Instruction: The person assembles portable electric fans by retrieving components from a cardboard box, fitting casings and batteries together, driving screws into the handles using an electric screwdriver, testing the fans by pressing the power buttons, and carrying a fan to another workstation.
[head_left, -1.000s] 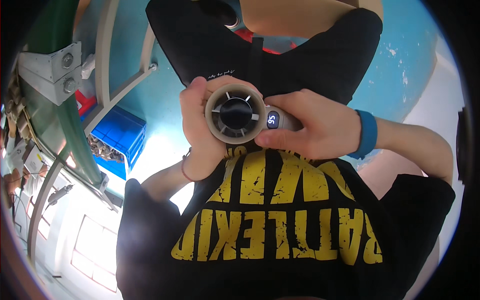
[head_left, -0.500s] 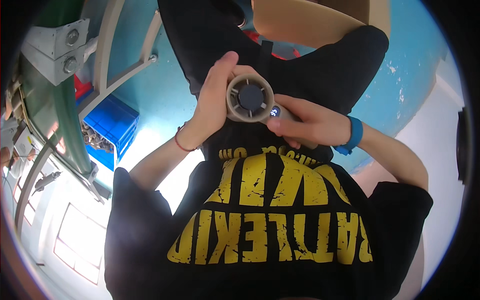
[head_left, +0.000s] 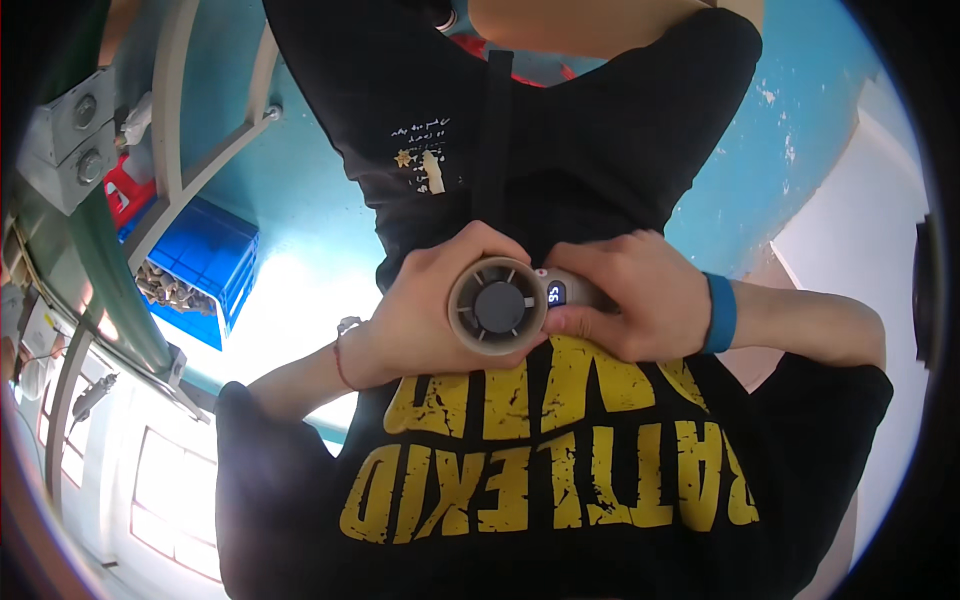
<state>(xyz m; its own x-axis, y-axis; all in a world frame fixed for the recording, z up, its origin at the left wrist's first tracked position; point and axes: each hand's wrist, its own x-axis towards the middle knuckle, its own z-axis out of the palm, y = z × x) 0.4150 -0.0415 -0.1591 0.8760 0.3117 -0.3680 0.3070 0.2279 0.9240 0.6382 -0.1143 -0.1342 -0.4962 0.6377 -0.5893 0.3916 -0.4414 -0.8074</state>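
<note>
The right hand (head_left: 640,300) grips a beige, round-headed fan (head_left: 498,307).

blue crate (head_left: 212,238) holding pieces (head_left: 172,289) (too blurred to name) | red plastic item (head_left: 124,192) | cardboard box (head_left: 575,32) | bright window (head_left: 175,490)

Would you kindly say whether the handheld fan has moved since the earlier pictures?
Yes: the handheld fan now sits lower in view relative to the blue crate.

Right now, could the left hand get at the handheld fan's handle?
Probably not freely: the right hand grips the handle, while the left hand cups the fan's round head.
</note>
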